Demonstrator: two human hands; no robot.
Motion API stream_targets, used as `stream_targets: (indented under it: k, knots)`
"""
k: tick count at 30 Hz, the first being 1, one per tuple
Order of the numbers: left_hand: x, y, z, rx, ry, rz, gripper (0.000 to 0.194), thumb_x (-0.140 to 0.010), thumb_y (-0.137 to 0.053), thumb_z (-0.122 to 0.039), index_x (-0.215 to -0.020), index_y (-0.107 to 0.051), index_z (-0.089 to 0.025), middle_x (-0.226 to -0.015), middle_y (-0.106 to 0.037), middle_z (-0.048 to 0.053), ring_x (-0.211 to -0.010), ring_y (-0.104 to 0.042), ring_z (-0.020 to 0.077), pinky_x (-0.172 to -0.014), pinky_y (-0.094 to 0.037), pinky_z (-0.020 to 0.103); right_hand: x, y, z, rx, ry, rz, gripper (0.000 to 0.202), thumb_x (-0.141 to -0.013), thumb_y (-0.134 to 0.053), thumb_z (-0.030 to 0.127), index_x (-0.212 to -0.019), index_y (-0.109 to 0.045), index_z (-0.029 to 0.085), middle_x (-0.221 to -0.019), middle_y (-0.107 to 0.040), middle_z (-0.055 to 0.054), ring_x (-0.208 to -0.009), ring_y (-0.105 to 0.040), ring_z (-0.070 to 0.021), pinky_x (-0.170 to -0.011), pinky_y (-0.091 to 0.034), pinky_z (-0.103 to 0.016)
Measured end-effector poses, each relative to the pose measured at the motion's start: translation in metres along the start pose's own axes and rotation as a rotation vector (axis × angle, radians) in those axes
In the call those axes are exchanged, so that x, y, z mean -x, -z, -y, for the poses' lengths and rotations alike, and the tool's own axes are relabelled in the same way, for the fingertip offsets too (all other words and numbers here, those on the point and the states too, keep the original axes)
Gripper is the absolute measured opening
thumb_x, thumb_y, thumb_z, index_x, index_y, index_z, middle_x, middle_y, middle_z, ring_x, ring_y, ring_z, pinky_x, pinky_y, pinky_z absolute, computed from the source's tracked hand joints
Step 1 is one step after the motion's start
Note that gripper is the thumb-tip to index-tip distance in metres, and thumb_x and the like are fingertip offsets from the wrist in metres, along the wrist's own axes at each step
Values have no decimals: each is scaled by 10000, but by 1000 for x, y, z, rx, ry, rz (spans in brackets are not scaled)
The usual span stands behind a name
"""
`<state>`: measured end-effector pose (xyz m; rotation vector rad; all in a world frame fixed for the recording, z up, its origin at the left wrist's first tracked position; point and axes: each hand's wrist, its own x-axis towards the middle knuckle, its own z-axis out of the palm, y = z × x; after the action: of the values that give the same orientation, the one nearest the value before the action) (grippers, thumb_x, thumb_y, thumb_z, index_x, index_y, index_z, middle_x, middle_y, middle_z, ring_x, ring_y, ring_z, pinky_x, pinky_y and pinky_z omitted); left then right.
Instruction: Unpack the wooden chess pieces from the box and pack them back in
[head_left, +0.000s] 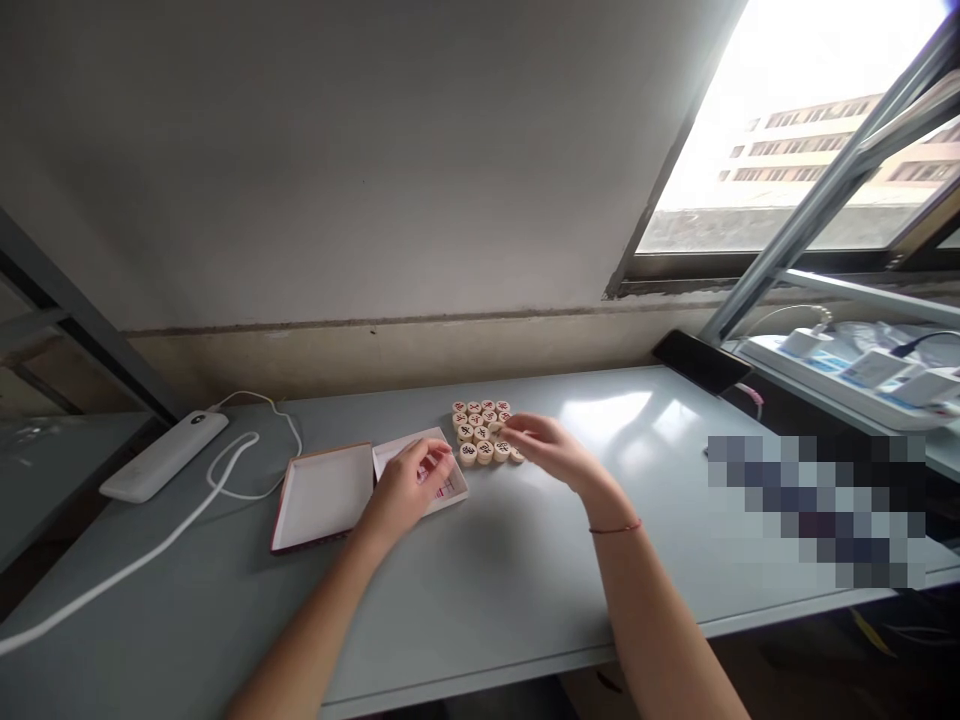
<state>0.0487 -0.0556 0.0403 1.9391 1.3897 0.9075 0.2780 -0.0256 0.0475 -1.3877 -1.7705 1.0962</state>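
Round wooden Chinese chess pieces (pixel 484 451) stand in stacked rows on the grey desk, with red characters at the back and black ones in front. My right hand (pixel 550 447) reaches over the right side of this group, its fingers pinched on a piece among them. Over the open box tray (pixel 454 490), my left hand (pixel 409 490) is curled, thumb close to the fingertips; whether anything sits in them is hidden. Part of a printed sheet shows in the tray. The box's other half, a pale-lined lid (pixel 328 492), lies open against the tray's left side.
A white power bank (pixel 165 457) with a white cable (pixel 142 560) lies at the left. Behind the desk (pixel 510 590) is a wall. On the right are a dark tablet-like slab (pixel 697 362), a power strip (pixel 862 370) with plugs, and a pixelated patch. Metal frame bars flank both sides.
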Motion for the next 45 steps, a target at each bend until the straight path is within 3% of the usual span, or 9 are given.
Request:
stream_targets:
  k: [3, 9, 14, 20, 24, 29, 32, 38, 45]
  knots:
    - [-4, 14, 6, -191, -36, -111, 232, -886, -437, -359, -884, -615, -210, -885, -668, 20, -793, -605, 157, -762, -455, 269, 1, 15, -8, 158, -183, -248, 269, -763, -528, 415, -683, -557, 159, -587, -445, 26, -532, -333, -91, -468, -224, -226]
    - [-10, 43, 27, -474, 192, -45, 281, -875, -427, -351, -1075, -562, -208, -769, -654, 4, -732, -619, 181, -664, -423, 265, 3, 19, -14, 171, -343, -36, 261, -712, -490, 325, -529, -363, 189, -517, -274, 62, -492, -213, -71, -461, -157, -236]
    - [-11, 57, 42, -600, 352, 20, 415, -891, -401, -402, -1234, -451, -173, -774, -670, 24, -779, -644, 219, -635, -405, 266, 0, 16, -22, 238, -362, -33, 298, -717, -519, 388, -545, -374, 193, -507, -308, 64, -485, -254, -74, -458, -182, -231]
    - [-7, 61, 50, -611, 506, 172, 682, -821, -462, -543, -1358, -329, -144, -1039, -675, 132, -945, -646, 287, -718, -437, 299, 1, 17, -25, 346, -374, 39, 310, -691, -597, 463, -626, -489, 180, -562, -486, 25, -506, -374, -89, -459, -253, -219]
    - [-6, 58, 46, -586, 519, 227, 649, -801, -496, -401, -1372, -299, -165, -1100, -668, 128, -962, -646, 277, -733, -445, 294, -1, 13, -28, 472, -327, 29, 163, -685, -607, 327, -687, -548, 174, -664, -581, -19, -580, -444, -115, -497, -312, -217]
    - [-7, 53, 39, -592, 475, 233, 523, -840, -441, -265, -1333, -315, -145, -972, -697, 113, -888, -661, 261, -700, -442, 282, 1, 22, -33, 420, -274, 57, 209, -728, -576, 347, -629, -506, 177, -567, -472, 26, -520, -371, -94, -467, -264, -218]
    - [-7, 50, 39, -617, 436, 223, 461, -859, -406, -224, -1307, -338, -141, -987, -690, 133, -892, -658, 270, -694, -438, 290, 5, 24, -22, 292, -89, -90, 270, -793, -525, 413, -656, -503, 181, -538, -404, 50, -504, -334, -87, -462, -247, -217]
    - [-5, 48, 41, -588, 415, 240, 466, -856, -432, -250, -1306, -348, -158, -975, -696, 128, -885, -663, 270, -666, -432, 279, -8, -40, 23, 504, 299, -89, 159, -846, -470, 250, -746, -571, 179, -724, -609, -20, -681, -524, -136, -667, -378, -253]
    - [-2, 48, 39, -584, 378, 273, 553, -807, -493, -208, -1330, -329, -135, -1026, -689, 153, -926, -658, 273, -675, -425, 272, -38, -113, 35, 1094, 404, 44, 198, -847, -467, 180, -962, -613, 113, -989, -639, -161, -976, -520, -276, -836, -353, -370]
